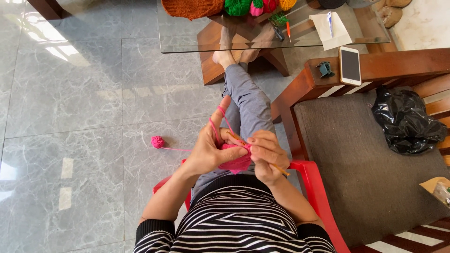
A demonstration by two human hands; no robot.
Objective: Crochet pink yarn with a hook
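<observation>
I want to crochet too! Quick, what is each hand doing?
Left hand: closed on the pink crochet piece, pink yarn looped over its raised finger.
Right hand: closed on the crochet hook.

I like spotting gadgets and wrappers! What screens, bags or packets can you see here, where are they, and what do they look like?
Phone: on the wooden armrest, flat rectangle, white edge, dark blank screen.
Black plastic bag: on the grey seat cushion, crumpled, shiny.
White paper packet: on the glass table, flat, pen on top.
Brown packet: right edge, only partly visible.
</observation>
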